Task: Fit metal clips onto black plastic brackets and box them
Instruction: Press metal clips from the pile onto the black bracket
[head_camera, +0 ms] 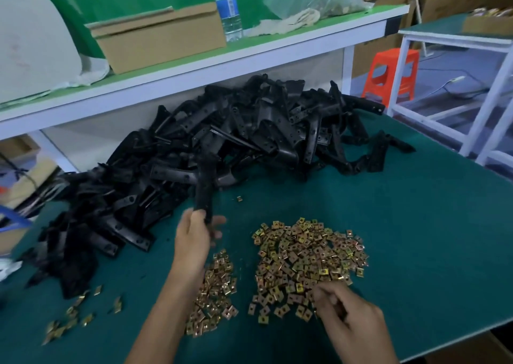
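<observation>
The left hand (194, 238) grips one black plastic bracket (206, 194) by its near end, fingers and thumb curled round the bar. This leaves the far length of the part free, which is probably where a clip is to be seated. The bracket's long axis runs away from the person. Its gripped end sits low over the green work mat (416, 224) and its free end points up and toward the heap of loose brackets (236, 141) at the back of the bench. Motion blur hides its finer shape and any mounting holes. The right hand (347, 316) is at the near edge of the larger pile of brass-coloured metal clips (308, 261), with its fingers curled down among them. Whether a clip is pinched between the fingertips cannot be told. A smaller clip pile (216, 294) lies just beside the left forearm, and a few stray clips (72, 319) lie scattered near the left end of the mat. The brackets are stocked on the left-hand side and the clips on the right, so each hand appears to draw on its own supply without crossing the other. A cardboard box (158, 38) stands on the shelf above; whether it is the packing box cannot be determined.
</observation>
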Demonstrator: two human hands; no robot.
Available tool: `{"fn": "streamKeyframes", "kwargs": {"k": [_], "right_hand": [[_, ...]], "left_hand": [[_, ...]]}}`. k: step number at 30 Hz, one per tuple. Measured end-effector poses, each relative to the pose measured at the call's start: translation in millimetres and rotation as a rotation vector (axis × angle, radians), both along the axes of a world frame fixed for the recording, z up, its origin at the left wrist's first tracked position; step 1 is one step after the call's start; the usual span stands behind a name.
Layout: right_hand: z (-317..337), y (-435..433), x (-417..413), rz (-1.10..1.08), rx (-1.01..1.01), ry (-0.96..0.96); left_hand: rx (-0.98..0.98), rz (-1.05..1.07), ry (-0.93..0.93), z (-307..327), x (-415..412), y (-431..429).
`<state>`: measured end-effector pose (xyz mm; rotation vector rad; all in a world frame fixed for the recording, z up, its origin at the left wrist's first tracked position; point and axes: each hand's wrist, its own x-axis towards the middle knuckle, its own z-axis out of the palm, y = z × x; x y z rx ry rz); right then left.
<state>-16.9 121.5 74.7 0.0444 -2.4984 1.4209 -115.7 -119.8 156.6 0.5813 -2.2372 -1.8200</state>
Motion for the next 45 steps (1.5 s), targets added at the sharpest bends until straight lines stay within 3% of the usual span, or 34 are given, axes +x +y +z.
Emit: {"fn": "streamKeyframes", "kwargs": {"k": [3,7,10,12,19,24,30,35,37,40,45], "right_hand": [[5.3,-1.3,2.0,0.032,-0.093,-0.07],[13.7,3.1,4.6,0.14,-0.393,-0.225],[18.9,8.3,4.2,0.137,-0.64,-0.332],[18.3,11.5,3.1,0.089,-0.706,-0.323],[11.0,6.6,2.7,0.053,-0.561,-0.23],[0.6,0.1,3.6,0.056,-0.312,-0.184],[-5.1,2.8,3.2,0.05,-0.239,-0.146],[-5.4,2.2,2.5,0.047,-0.2,-0.116],[-6.3,1.4,2.7,0.047,-0.19,-0.107],[-7.6,1.3,2.2,0.045,-0.183,-0.096],[-8.9,2.2,3.0,0.064,-0.205,-0.096]], "left_hand": [[0.123,-0.239,-0.088,-3.3,71.7,47.8],[0.042,-0.419,-0.16,-25.7,136.7,114.8],[-0.106,-0.546,-0.213,-30.9,150.5,122.0],[-0.313,-0.628,-0.178,-32.7,148.8,108.6],[-0.855,-0.311,0.072,-56.9,102.6,36.0],[-1.019,-0.338,-0.039,-64.4,70.1,29.6],[-0.789,-0.363,0.012,-61.8,66.1,28.3],[-0.165,-0.185,-0.046,-48.1,66.6,25.6],[-0.006,-0.196,-0.035,-42.6,69.1,24.1],[0.079,-0.301,0.023,-36.3,74.3,22.5],[0.182,-0.306,0.051,-28.3,74.7,29.3]]}}
